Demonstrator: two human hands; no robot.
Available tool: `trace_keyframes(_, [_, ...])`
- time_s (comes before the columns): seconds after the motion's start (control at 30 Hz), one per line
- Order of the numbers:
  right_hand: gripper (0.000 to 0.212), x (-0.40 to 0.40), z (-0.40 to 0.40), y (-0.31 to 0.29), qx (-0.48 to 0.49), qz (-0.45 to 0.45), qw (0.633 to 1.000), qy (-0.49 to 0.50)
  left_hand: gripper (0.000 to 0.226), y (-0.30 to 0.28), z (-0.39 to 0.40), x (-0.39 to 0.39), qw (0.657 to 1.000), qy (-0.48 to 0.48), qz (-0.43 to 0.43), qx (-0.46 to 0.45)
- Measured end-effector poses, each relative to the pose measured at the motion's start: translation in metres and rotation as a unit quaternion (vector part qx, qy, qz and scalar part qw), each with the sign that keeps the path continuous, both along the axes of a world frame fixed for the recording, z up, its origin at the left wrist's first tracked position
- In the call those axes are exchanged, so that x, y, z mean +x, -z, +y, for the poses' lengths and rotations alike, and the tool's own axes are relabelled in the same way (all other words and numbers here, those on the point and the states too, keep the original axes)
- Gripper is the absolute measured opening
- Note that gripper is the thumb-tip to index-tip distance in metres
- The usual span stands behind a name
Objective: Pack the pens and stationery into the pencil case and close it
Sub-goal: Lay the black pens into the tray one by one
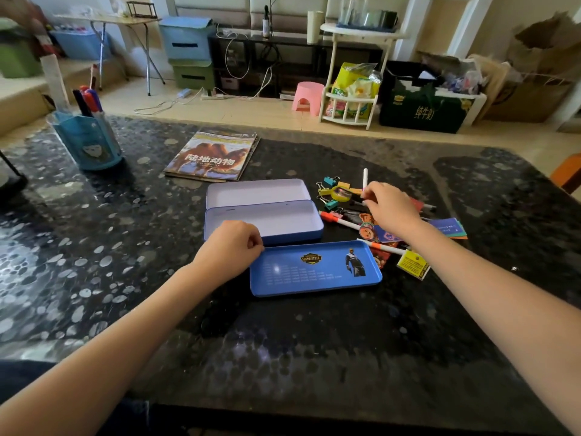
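Hands (231, 245) curled beside pencil case (264, 220)

Dark speckled table (314, 341), open pencil case (264, 220), blue tray (314, 272), book (213, 157), pen holder (89, 143), stationery pile (361, 215)

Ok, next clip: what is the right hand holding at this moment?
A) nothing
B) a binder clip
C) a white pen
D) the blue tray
C: the right hand pinches a white pen that sticks up above the fingers, over the pile of stationery to the right of the open pencil case.
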State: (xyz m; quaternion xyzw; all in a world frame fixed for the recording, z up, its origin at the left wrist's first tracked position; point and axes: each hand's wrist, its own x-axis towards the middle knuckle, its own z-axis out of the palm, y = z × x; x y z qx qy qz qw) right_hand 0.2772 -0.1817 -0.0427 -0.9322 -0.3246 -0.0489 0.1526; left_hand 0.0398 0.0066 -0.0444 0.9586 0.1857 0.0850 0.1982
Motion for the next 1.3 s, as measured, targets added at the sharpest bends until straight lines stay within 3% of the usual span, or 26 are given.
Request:
trace_keyframes(0.17, [0.013,-0.053,0.016,-0.022,0.131,-0.029,0.982,-0.133,0.010,-0.005,0.002,-0.015,0.994,-0.040,0.005,-0.104])
trace_keyframes(0.3, [0.008,-0.107,0.020,-0.016,0.101,0.024,0.971,-0.217,0.017,-0.001,-0.003,-0.031,0.988,-0.065,-0.004,-0.142])
trace_keyframes(0.57, [0.005,-0.134,0.024,0.022,0.097,0.124,0.967,-0.202,0.022,-0.002,-0.002,-0.020,0.991,-0.041,-0.021,-0.124])
trace_keyframes(0.67, [0.006,-0.132,0.031,0.023,0.102,0.119,0.968,-0.194,0.028,0.001,-0.003,-0.020,0.995,-0.019,-0.012,-0.096])
trace_keyframes(0.9, [0.005,-0.132,0.038,0.024,0.116,0.086,0.979,-0.141,0.017,0.002,-0.006,-0.018,0.996,-0.035,-0.036,-0.071])
trace_keyframes(1.3, [0.002,-0.123,0.040,0.016,0.103,0.045,0.981,-0.159,0.011,0.013,-0.012,-0.016,0.996,-0.060,-0.062,-0.015])
